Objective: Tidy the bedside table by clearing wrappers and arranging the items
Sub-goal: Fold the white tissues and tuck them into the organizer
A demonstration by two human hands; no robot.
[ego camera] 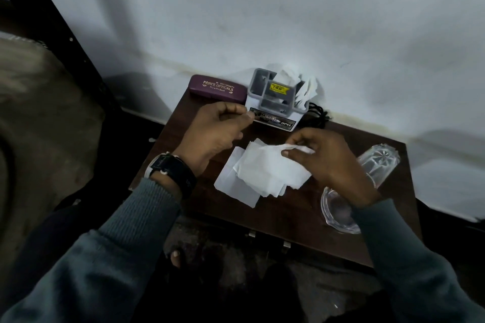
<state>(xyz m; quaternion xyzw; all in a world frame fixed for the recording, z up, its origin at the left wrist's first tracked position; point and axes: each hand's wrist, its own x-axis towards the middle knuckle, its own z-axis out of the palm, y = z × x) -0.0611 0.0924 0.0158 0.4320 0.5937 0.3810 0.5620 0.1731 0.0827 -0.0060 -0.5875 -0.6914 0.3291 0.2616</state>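
Two glasses [378,165] – one spectacle case [217,87], one organiser [275,99]

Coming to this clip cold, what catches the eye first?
The loose white tissues at the middle of the dark wooden table, with the right hand pinching one. Behind them stands a grey desk organiser stuffed with more paper, beside a maroon spectacle case.

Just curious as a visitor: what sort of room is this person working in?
Probably a bedroom corner: a small wooden table against a white wall, holding a spectacle case, a desk organiser and tissue papers.
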